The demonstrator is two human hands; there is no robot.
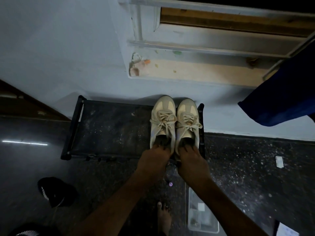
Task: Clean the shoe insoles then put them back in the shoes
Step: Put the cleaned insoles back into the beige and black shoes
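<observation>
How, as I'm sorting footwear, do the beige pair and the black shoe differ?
The beige pair stands on the rack, toes to the wall; the black shoe lies on the floor left of it. The left hand and right hand each grip a beige heel; the black shoe is untouched. The beige pair is plain; the black shoe has white stripes. Both look like trainers.

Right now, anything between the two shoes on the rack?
Nothing: in the head view the left shoe and right shoe stand close side by side on the rack.
</observation>
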